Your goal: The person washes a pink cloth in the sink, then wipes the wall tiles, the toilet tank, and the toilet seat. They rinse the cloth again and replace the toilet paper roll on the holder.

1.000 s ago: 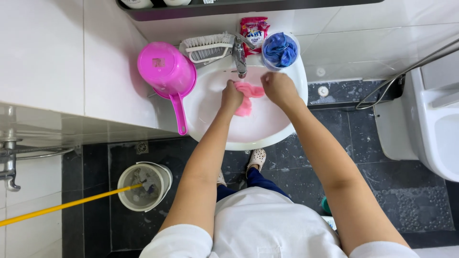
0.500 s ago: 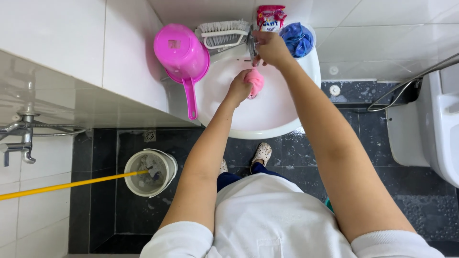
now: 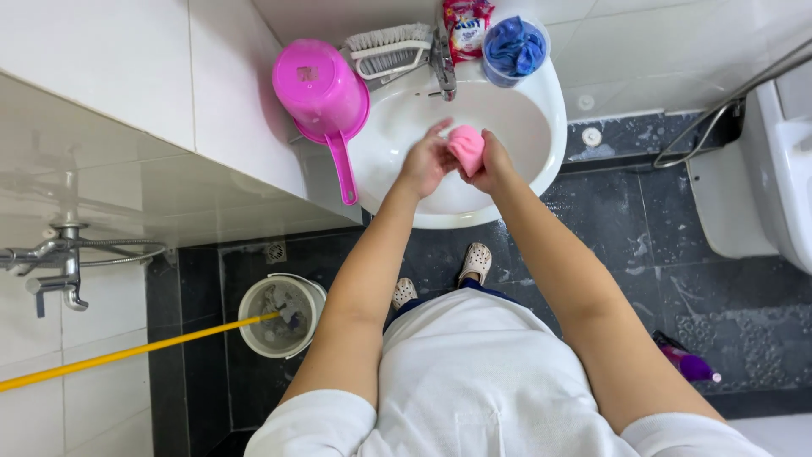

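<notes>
While over the round white sink (image 3: 541,144), both hands' fingers (image 3: 440,135) pinching a crumpled pink cloth (image 3: 466,147).

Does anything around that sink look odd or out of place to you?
Only slightly: a purple bottle lies tipped over on the dark floor, and the pink scoop perches on the sink rim.

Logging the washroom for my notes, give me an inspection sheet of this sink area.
Surface: white round sink, tap at its back.
Job's things: pink cloth, bunched over the basin.
Clutter: pink scoop, scrub brush, blue cloth in tub, red sachet.
Grips: left hand and right hand both hold the cloth.
Cables: nothing seen.
Surroundings: bucket with yellow pole, toilet, dark floor tiles.
</notes>
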